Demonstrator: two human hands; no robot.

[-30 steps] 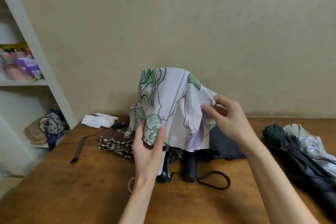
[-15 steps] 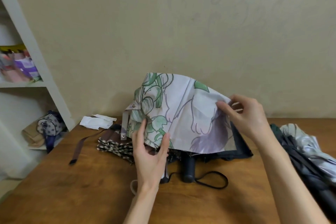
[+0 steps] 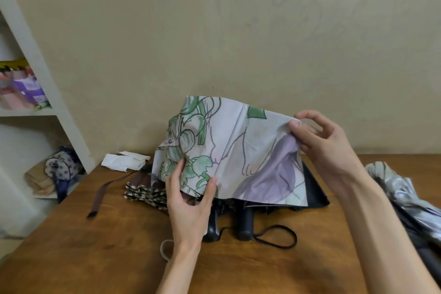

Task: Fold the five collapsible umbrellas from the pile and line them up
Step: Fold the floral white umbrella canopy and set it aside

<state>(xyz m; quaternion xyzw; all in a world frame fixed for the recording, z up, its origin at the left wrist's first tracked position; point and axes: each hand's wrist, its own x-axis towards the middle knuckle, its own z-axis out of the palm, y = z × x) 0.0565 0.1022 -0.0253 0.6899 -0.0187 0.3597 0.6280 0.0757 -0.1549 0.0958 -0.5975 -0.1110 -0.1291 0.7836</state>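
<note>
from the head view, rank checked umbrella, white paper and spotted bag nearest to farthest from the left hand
1. checked umbrella, just left of the left hand
2. white paper, farther back left
3. spotted bag, far left on the shelf

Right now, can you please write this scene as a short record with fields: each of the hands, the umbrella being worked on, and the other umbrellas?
left hand: grips the floral umbrella at its gathered lower part
right hand: pinches its canopy edge, drawn out to the right
checked umbrella: lies on the table, left
black-handled umbrella: under the floral one, partly hidden
silver umbrella: loose, at the table's right edge
</note>
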